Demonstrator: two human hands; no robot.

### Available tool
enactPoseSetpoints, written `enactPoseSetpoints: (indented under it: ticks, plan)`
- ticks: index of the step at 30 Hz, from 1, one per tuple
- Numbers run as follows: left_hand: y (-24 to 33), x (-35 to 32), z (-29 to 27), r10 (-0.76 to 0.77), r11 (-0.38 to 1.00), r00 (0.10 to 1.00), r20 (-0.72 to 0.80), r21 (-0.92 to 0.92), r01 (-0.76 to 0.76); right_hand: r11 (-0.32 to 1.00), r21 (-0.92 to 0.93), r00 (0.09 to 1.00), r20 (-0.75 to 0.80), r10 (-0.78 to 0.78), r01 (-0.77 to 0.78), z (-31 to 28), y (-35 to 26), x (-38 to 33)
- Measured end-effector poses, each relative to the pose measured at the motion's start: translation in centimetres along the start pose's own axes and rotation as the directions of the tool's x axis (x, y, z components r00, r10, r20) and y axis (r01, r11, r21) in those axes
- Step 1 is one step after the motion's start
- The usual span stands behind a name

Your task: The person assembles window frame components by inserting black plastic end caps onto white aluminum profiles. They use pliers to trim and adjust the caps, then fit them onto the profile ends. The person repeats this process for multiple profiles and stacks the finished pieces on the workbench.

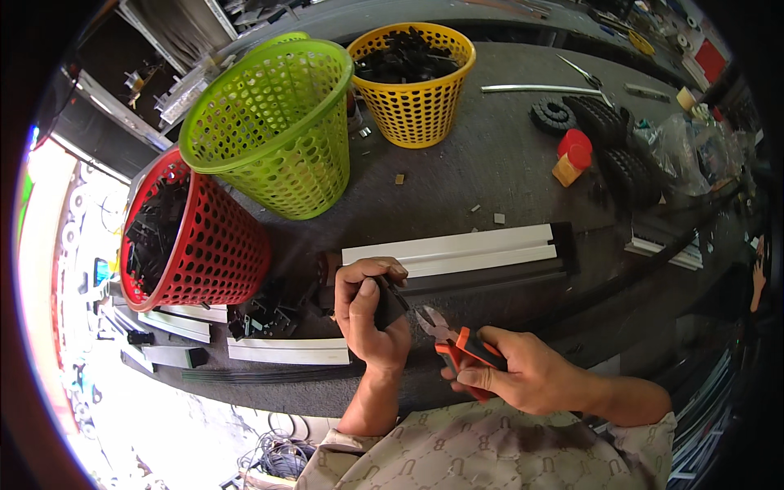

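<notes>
My left hand (369,314) is closed around a small black part (390,304), most of it hidden by the fingers. In my right hand (527,369) is a pair of diagonal cutting pliers (457,339) with orange and black handles. The jaws look slightly parted and point at the black part, with a small gap between them. Just beyond both hands lies a white grooved strip (449,251) with a black end piece. Small black pieces (265,314) are heaped left of my left hand.
Red (216,245), green (314,163) and yellow (416,110) perforated baskets stand at the left and back; the red and yellow ones hold black pieces. White strips (286,351) lie near the left front edge. A red-capped jar (572,167), black coils (600,122) and scissors (584,73) lie at right.
</notes>
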State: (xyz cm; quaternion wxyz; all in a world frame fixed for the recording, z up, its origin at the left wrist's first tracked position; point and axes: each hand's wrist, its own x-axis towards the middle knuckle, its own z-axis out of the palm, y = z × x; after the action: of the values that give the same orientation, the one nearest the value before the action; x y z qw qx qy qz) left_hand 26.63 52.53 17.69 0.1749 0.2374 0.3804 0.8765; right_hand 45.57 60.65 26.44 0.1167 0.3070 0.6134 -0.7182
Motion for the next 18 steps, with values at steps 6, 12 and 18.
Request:
enactPoseSetpoints:
  ticks: [6,12,18]
  plan:
    - [0.0,0.0,-0.4,0.010,0.996,1.000,-0.003,0.085,-0.010,0.976,-0.206,0.997,0.003,-0.076,0.075,0.2,-0.8,0.0]
    - [0.6,-0.3,-0.5,-0.004,0.984,1.000,-0.023,0.178,0.008,0.916,-0.344,0.958,-0.120,-0.261,0.207,0.9,-0.4,0.3]
    - [0.4,-0.7,-0.2,0.055,0.959,0.998,0.008,0.277,-0.055,0.764,-0.553,0.876,-0.118,-0.467,0.333,1.4,0.8,1.2]
